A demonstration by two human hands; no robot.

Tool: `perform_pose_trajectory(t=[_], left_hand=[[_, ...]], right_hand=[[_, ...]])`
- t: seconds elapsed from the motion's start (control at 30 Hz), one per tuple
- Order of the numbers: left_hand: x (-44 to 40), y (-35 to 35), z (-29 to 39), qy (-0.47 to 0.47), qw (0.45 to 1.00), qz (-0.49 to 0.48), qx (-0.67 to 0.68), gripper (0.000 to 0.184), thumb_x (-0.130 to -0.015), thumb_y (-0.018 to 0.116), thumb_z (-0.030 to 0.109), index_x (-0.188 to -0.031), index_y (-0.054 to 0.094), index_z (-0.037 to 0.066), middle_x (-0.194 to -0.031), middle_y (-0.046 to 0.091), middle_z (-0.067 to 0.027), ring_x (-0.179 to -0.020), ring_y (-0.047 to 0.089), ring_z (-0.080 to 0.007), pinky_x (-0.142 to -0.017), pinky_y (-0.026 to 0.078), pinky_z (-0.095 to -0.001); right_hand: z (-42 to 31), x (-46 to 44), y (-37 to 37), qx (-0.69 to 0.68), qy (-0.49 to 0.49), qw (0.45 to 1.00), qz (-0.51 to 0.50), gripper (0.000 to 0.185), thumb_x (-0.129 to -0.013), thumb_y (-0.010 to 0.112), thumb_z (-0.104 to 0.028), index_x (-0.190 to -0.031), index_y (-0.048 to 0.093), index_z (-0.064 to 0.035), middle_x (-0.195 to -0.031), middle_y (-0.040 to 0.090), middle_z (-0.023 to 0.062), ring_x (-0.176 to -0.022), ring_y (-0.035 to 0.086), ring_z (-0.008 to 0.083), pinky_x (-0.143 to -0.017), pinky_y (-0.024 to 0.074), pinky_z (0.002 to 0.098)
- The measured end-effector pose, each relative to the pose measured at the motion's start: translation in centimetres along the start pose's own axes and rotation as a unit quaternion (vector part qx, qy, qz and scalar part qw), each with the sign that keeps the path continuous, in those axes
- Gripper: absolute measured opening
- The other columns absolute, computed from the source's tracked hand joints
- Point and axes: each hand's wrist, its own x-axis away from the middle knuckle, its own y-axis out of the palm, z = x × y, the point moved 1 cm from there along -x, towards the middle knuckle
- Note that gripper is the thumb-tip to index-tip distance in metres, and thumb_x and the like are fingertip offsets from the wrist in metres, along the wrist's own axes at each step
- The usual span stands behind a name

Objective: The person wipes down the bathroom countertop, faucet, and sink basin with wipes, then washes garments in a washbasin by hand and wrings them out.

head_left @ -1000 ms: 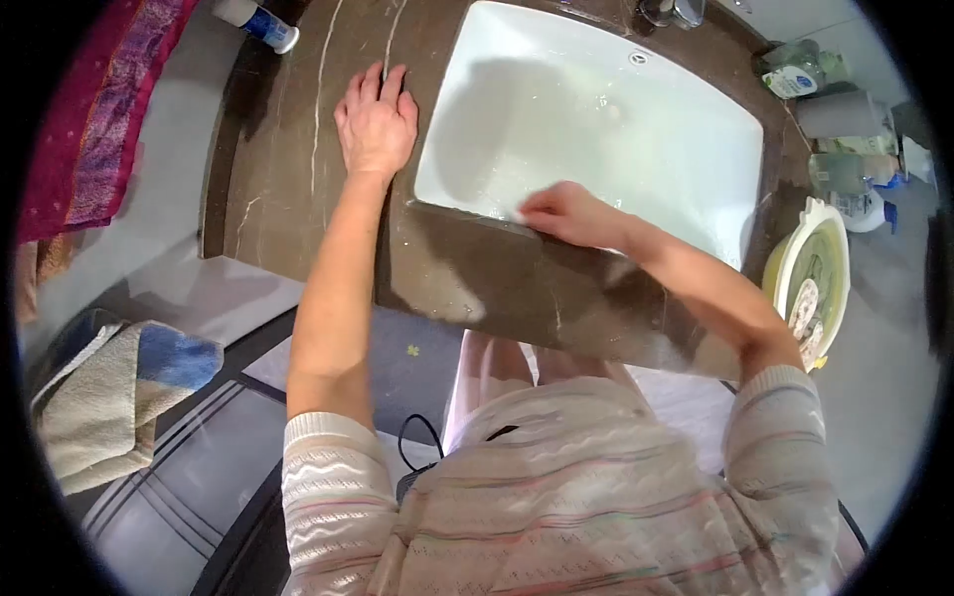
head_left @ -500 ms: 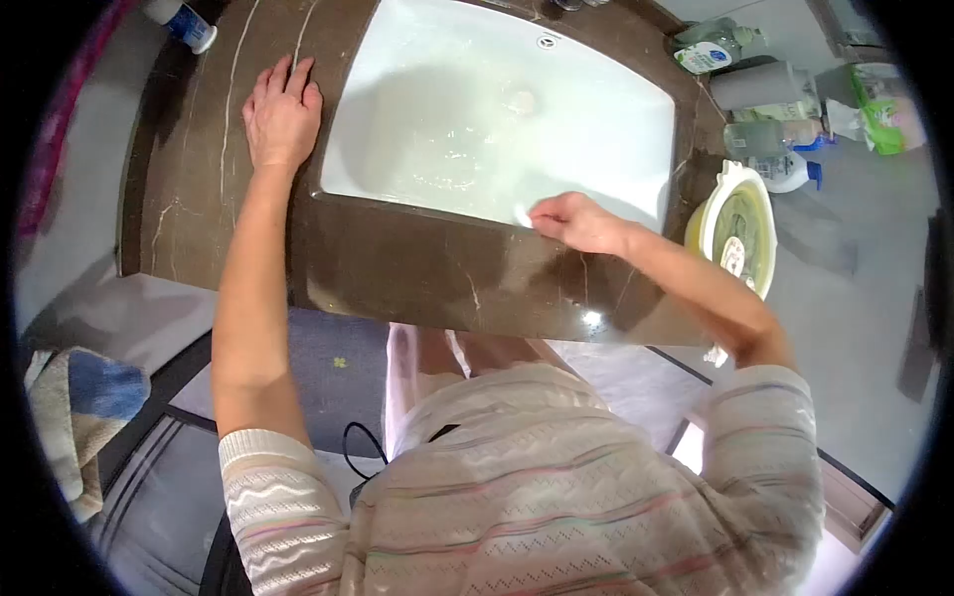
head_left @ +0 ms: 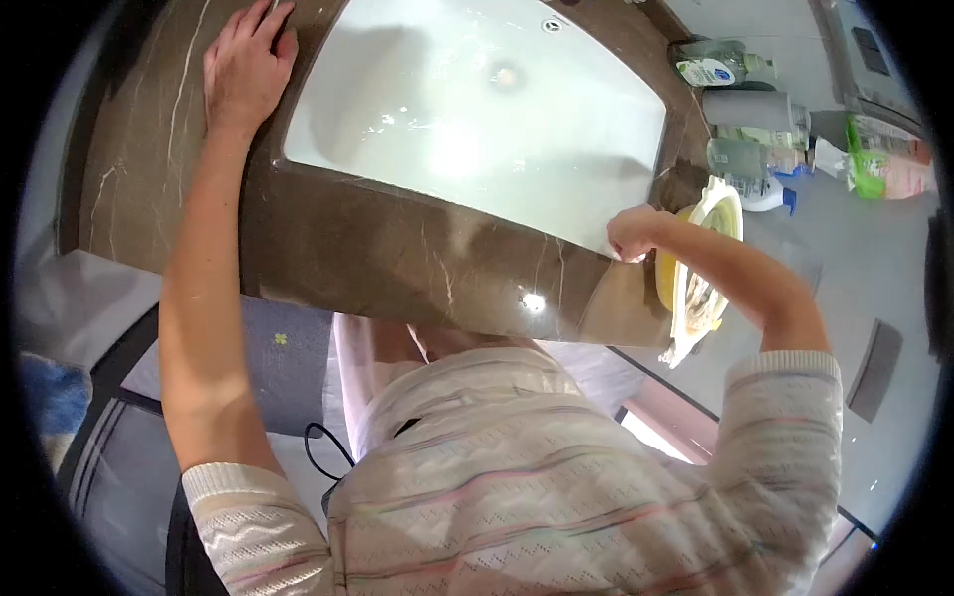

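A brown stone counter with pale veins (head_left: pixel 397 226) is seen from above, with grey wall along the right side; into it is set a white sink (head_left: pixel 618 109), where cloudy-looking water with small glints (head_left: pixel 402 119) is held, and a round drain fitting (head_left: pixel 507 76) is seen through it; on the counter, just to the left of the sink, the left hand (head_left: pixel 246 74) is laid flat, with its fingers a little apart and nothing gripped; at the near right corner of the sink the right hand (head_left: pixel 636 233) is placed, with its fingers curled together; something white is shown below these fingers, but whether it is clamped by them cannot be told; just beside this hand a yellow basin with white rim (head_left: pixel 666 281) is tilted up on the counter, and its middle is partly hidden by the right forearm (head_left: pixel 760 283); beyond it, along the right edge, several things are crowded: a bottle with white label (head_left: pixel 708 72), a clear bottle (head_left: pixel 737 156), a blue-headed pump bottle (head_left: pixel 763 195) and a green and pink packet (head_left: pixel 884 164); below the counter, a grey mat (head_left: pixel 288 368) and a dark cable (head_left: pixel 320 447) are seen.
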Motion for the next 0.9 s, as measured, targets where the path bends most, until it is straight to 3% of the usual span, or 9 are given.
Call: perform_pose_trajectory(t=[0.1, 0.2, 0.27, 0.37, 0.5, 0.67, 0.8, 0.83, 0.9], left_hand=[[-0.2, 0.0, 0.1, 0.010, 1.000, 0.016, -0.007, 0.038, -0.091, 0.046, 0.036, -0.128, 0.047, 0.027, -0.134, 0.045, 0.0002, -0.124, 0.040, -0.0227, -0.100, 0.034, -0.0438], [-0.2, 0.0, 0.1, 0.018, 1.000, 0.010, 0.007, 0.038, -0.091, 0.046, 0.036, -0.128, 0.047, 0.025, -0.133, 0.045, -0.0004, -0.123, 0.041, -0.0223, -0.100, 0.034, -0.0433], [-0.3, -0.5, -0.1, 0.020, 1.000, -0.001, 0.024, 0.038, -0.091, 0.046, 0.036, -0.128, 0.048, 0.024, -0.133, 0.045, -0.0008, -0.123, 0.041, -0.0221, -0.100, 0.034, -0.0431], [-0.2, -0.6, 0.0, 0.019, 1.000, 0.000, 0.010, 0.037, -0.091, 0.047, 0.034, -0.126, 0.050, 0.023, -0.133, 0.045, -0.0014, -0.124, 0.040, -0.0235, -0.101, 0.032, -0.0439], [-0.4, -1.5, 0.9, -0.001, 1.000, 0.002, 0.025, 0.037, -0.087, 0.050, 0.029, -0.123, 0.052, 0.021, -0.131, 0.047, -0.0021, -0.122, 0.041, -0.0240, -0.099, 0.033, -0.0434], [-0.4, -2.1, 1.6, -0.021, 0.999, 0.002, 0.042, 0.035, -0.084, 0.053, 0.027, -0.119, 0.056, 0.019, -0.128, 0.050, -0.0032, -0.120, 0.043, -0.0239, -0.099, 0.033, -0.0423], [-0.5, -2.5, 1.8, -0.030, 0.998, -0.005, 0.051, 0.035, -0.084, 0.054, 0.025, -0.118, 0.056, 0.018, -0.128, 0.050, -0.0036, -0.120, 0.043, -0.0244, -0.099, 0.032, -0.0419], [-0.5, -2.4, 1.7, -0.027, 0.998, -0.003, 0.055, 0.035, -0.084, 0.054, 0.024, -0.118, 0.056, 0.018, -0.128, 0.049, -0.0038, -0.120, 0.043, -0.0244, -0.099, 0.032, -0.0418], [-0.5, -2.3, 1.8, -0.030, 0.998, -0.007, 0.056, 0.035, -0.083, 0.054, 0.024, -0.117, 0.056, 0.018, -0.128, 0.049, -0.0037, -0.120, 0.042, -0.0241, -0.100, 0.032, -0.0417]], right_hand=[[-0.2, 1.3, -1.5, 0.045, 0.019, 0.998, 0.041, 0.021, -0.070, 0.063, -0.017, -0.084, 0.067, -0.0019, -0.084, 0.065, 0.0148, -0.077, 0.063, 0.0267, -0.062, 0.0480, 0.0397], [4.3, 0.2, -2.1, 0.043, 0.101, 0.987, 0.117, 0.027, -0.088, 0.048, -0.024, -0.082, 0.065, -0.0031, -0.083, 0.064, 0.0093, -0.082, 0.061, 0.0208, -0.067, 0.0497, 0.0351], [9.0, -0.2, -4.5, 0.035, 0.167, 0.971, 0.167, 0.019, -0.084, 0.049, -0.016, -0.086, 0.064, -0.0035, -0.082, 0.064, 0.0086, -0.076, 0.062, 0.0201, -0.065, 0.0520, 0.0365], [15.9, -3.3, -6.3, 0.016, 0.224, 0.928, 0.299, 0.018, -0.082, 0.047, -0.011, -0.089, 0.063, -0.0040, -0.091, 0.066, 0.0124, -0.088, 0.063, 0.0270, -0.075, 0.0513, 0.0362], [15.9, -9.0, -6.5, -0.123, 0.278, 0.801, 0.516, 0.024, -0.085, 0.041, -0.012, -0.099, 0.060, -0.0058, -0.100, 0.065, 0.0144, -0.093, 0.063, 0.0301, -0.079, 0.0506, 0.0391], [8.6, -9.8, -10.6, -0.266, 0.285, 0.802, 0.452, 0.029, -0.088, 0.039, -0.023, -0.102, 0.059, -0.0073, -0.104, 0.063, 0.0116, -0.096, 0.061, 0.0310, -0.078, 0.0508, 0.0390], [2.7, -9.7, -11.9, -0.277, 0.143, 0.824, 0.472, 0.024, -0.086, 0.048, -0.025, -0.099, 0.059, -0.0077, -0.100, 0.064, 0.0125, -0.091, 0.062, 0.0287, -0.075, 0.0514, 0.0383], [1.7, -12.5, -11.3, -0.608, -0.093, 0.613, 0.496, 0.022, -0.085, 0.050, -0.022, -0.098, 0.059, -0.0077, -0.099, 0.064, 0.0120, -0.089, 0.062, 0.0262, -0.074, 0.0513, 0.0375], [-0.6, -17.9, -10.7, -0.839, -0.270, 0.257, 0.396, 0.019, -0.082, 0.052, -0.017, -0.097, 0.059, -0.0073, -0.099, 0.063, 0.0115, -0.087, 0.061, 0.0237, -0.072, 0.0508, 0.0373]])
